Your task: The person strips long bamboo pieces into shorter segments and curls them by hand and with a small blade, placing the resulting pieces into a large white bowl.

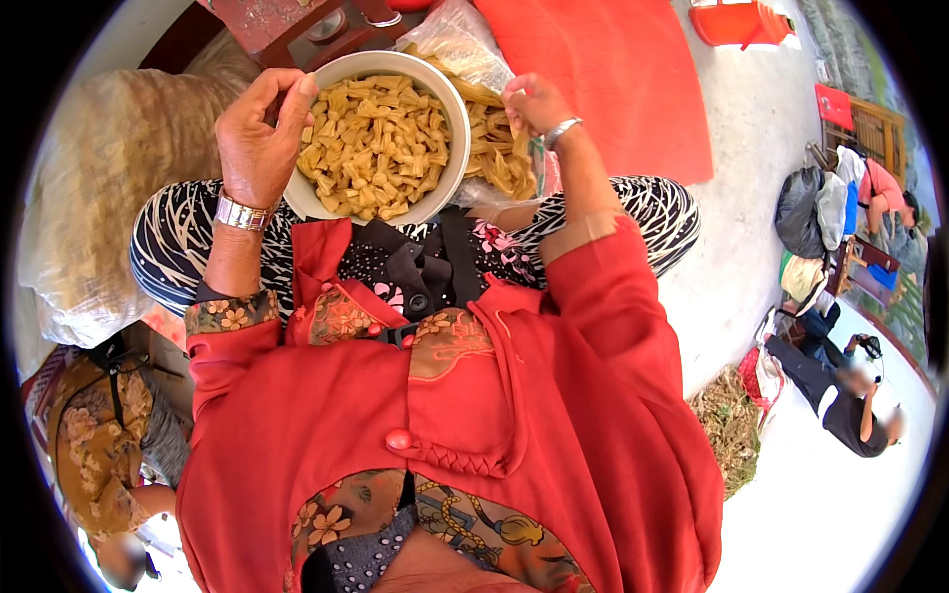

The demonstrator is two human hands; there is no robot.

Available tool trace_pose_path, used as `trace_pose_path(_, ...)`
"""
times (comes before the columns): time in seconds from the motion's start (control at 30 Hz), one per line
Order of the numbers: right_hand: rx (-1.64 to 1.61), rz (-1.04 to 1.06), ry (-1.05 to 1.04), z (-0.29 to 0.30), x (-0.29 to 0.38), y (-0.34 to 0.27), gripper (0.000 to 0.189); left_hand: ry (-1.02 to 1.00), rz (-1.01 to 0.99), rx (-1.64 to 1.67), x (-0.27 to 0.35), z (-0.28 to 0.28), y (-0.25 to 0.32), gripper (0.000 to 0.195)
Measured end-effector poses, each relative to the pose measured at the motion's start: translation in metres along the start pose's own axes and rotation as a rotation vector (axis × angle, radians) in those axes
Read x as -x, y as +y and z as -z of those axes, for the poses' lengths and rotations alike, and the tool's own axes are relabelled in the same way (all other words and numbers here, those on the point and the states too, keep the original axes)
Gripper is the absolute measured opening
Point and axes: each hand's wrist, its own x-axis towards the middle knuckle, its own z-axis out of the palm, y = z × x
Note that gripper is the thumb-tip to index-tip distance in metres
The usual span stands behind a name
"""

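Observation:
A round white tub between my knees holds many small knotted yellowish-brown strips. Over its left rim is my left hand, thumb and forefinger brought together; whether they pinch anything is not clear. My right hand is to the right of the tub, fingers bent round the upper end of a yellowish strip. Below and beside that hand, longer loose yellowish strips lie in a clear plastic bag against the tub's right side.
A bulging translucent sack stands at the left. Beyond the tub is a dark red wooden stool, with a red mat to its right. Dried plant matter is piled at the lower right. Other people are at both sides, beside several bags.

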Motion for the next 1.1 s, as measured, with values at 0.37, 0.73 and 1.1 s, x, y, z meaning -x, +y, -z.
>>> trace_pose_path(0.37,-0.657,0.545,-0.216,0.043,0.09,-0.076,0.024,-0.229,0.033,0.056,0.009,-0.023,-0.009,0.014)
trace_pose_path(0.73,-0.854,0.627,-0.362,0.016,0.134,-0.116,0.023,-0.479,0.124,0.238,0.013,-0.042,-0.012,0.026)
trace_pose_path(1.1,-0.709,0.953,-0.504,-0.015,0.137,-0.142,0.022,-0.794,-0.016,0.338,0.022,-0.084,0.038,0.052)
